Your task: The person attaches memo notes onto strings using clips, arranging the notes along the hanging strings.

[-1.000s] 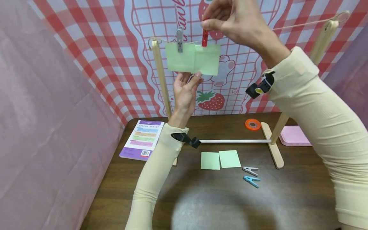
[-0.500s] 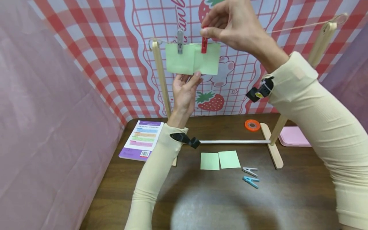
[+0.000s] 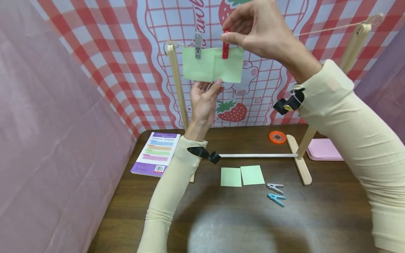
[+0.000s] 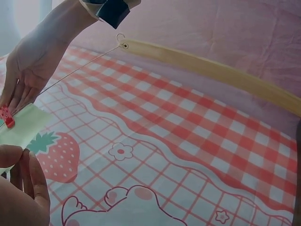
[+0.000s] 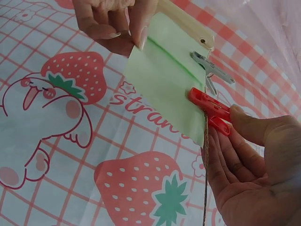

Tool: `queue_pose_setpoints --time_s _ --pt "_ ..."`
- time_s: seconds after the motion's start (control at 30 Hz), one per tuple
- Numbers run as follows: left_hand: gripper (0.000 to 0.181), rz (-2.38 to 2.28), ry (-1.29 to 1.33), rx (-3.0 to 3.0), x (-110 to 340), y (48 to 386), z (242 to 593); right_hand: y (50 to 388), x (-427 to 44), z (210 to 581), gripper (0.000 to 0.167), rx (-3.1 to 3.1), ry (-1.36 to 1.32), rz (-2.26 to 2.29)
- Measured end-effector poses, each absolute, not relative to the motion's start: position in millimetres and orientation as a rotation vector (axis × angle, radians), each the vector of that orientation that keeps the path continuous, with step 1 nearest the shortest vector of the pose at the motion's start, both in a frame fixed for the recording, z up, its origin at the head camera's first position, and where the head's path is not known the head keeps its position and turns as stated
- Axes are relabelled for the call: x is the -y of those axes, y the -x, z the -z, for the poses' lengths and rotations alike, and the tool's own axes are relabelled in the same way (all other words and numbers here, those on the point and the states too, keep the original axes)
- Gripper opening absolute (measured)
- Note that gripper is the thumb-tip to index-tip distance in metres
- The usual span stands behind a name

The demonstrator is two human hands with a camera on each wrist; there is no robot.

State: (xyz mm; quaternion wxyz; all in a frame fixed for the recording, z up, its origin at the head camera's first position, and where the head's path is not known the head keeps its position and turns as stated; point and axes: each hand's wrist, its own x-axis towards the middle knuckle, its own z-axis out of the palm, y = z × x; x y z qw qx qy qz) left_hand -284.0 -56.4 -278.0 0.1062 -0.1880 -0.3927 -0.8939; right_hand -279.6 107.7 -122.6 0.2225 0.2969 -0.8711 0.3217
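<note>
My right hand is at the cord, with thumb and fingers on the handles of a red clothespin. The clothespin's nose sits over the top edge of a green paper note and the cord. Below, my left hand pinches that note's lower edge between thumb and fingers. To its left, a second green note hangs from the cord under a grey clothespin; the two notes overlap slightly at their sides. In the left wrist view the red clothespin is partly cut off.
Two green notes lie on the table, beside a grey clothespin and a blue one. Wooden posts carry the cord, with a white bar low between them. A book, an orange ring and a pink case lie around.
My right hand has brought the red clothespin down, so it now sits lower over the note's top edge. The left hand has stayed almost still at the lower edge.
</note>
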Motion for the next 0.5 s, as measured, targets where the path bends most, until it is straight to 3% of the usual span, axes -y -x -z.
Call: queue_pose_setpoints --time_s 0.5 --pt "0.035 2.625 0.556 1.185 59.1 283.9 280.2 278.2 -112.3 122.1 0.051 2.506 -0.784 -0.824"
